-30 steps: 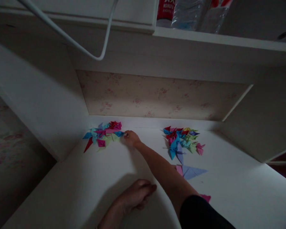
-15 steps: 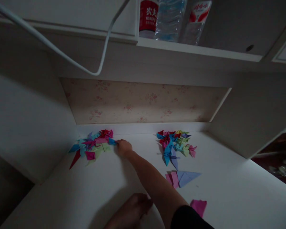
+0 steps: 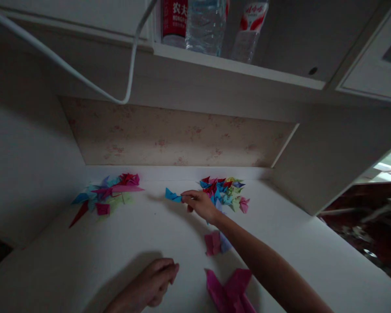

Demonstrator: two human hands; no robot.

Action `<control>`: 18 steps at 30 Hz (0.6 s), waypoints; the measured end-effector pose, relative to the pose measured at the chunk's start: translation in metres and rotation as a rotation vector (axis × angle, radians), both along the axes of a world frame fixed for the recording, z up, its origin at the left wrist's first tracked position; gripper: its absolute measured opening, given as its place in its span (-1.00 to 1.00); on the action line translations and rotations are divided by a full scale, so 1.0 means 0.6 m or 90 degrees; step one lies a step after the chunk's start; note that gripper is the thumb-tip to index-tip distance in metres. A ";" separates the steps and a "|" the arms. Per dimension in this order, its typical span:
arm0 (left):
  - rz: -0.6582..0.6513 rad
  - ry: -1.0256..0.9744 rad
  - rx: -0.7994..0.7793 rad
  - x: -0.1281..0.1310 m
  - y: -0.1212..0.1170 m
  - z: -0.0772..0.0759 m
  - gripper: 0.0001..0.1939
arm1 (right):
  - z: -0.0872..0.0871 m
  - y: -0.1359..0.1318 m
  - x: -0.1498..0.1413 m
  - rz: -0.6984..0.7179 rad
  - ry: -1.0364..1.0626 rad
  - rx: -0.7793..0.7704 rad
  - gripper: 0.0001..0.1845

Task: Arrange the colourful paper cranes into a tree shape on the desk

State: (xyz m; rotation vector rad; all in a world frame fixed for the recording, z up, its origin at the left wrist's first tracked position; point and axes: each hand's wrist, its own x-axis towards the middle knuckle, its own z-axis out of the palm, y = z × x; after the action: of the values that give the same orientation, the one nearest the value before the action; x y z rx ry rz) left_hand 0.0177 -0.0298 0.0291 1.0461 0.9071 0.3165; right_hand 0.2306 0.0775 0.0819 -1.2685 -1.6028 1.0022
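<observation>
My right hand [image 3: 198, 204] is pinching a blue paper crane [image 3: 172, 195] by one end, raised over the white tabletop between two piles of folded paper. My left hand [image 3: 154, 280] is curled closed near the front, with nothing showing between its fingers. To the left lies a pile of colourful folded paper pieces [image 3: 112, 190]. On the right is a second pile of paper cranes [image 3: 228, 198], partly behind my right hand. Pink folded paper [image 3: 212, 243] and a lavender piece [image 3: 224, 243] lie below it. A larger magenta folded paper [image 3: 231, 289] sits at the front, beside my right forearm.
Overhead, a shelf [image 3: 247, 71] holds several plastic bottles [image 3: 205, 28]. A white cable [image 3: 84, 82] hangs down at the upper left. Side panels [image 3: 29, 165] enclose the white tabletop [image 3: 150, 234], and floral wallpaper [image 3: 182, 134] covers the back.
My right hand has drawn the blue paper crane away from the left pile, to the right. My left hand is now apart from the right arm. The view has shifted to the right.
</observation>
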 end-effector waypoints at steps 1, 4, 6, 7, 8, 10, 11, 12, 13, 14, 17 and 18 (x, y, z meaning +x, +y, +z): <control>0.003 0.005 0.005 0.001 -0.001 -0.002 -0.50 | 0.005 -0.011 0.036 -0.027 0.030 -0.003 -0.74; 0.012 0.017 0.013 0.003 0.001 -0.013 -0.46 | 0.018 -0.037 0.152 -0.146 0.108 0.003 -0.71; 0.011 0.039 0.024 0.006 0.003 -0.025 -0.46 | 0.021 -0.046 0.233 -0.232 0.138 0.006 -0.69; 0.006 0.058 0.042 0.009 0.003 -0.030 -0.45 | 0.020 -0.047 0.273 -0.274 0.146 0.005 -0.68; 0.002 0.079 0.078 0.012 0.002 -0.035 -0.45 | 0.018 -0.047 0.312 -0.317 0.152 0.003 -0.67; 0.010 0.121 0.192 0.021 -0.003 -0.042 -0.43 | 0.010 -0.041 0.386 -0.397 0.152 -0.008 -0.68; 0.016 0.141 0.251 0.026 -0.007 -0.043 -0.43 | 0.004 -0.035 0.420 -0.440 0.147 -0.016 -0.70; 0.025 0.163 0.303 0.031 -0.012 -0.044 -0.43 | -0.003 -0.028 0.451 -0.481 0.138 -0.024 -0.72; 0.032 0.184 0.341 0.036 -0.018 -0.044 -0.45 | -0.011 -0.020 0.480 -0.524 0.125 -0.033 -0.74; 0.034 0.207 0.363 0.041 -0.024 -0.044 -0.47 | -0.019 -0.011 0.505 -0.560 0.110 -0.041 -0.76; 0.036 0.278 0.392 0.050 -0.035 -0.045 -0.51 | -0.047 0.018 0.560 -0.629 0.047 -0.062 -0.76; 0.033 0.295 0.397 0.051 -0.037 -0.047 -0.53 | -0.057 0.028 0.573 -0.638 0.021 -0.066 -0.77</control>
State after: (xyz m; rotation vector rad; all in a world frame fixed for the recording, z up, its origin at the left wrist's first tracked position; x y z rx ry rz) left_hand 0.0485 -0.0518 0.0007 1.7172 1.2919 0.4225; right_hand 0.5742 0.0942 0.0478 -1.8133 -0.6893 0.4482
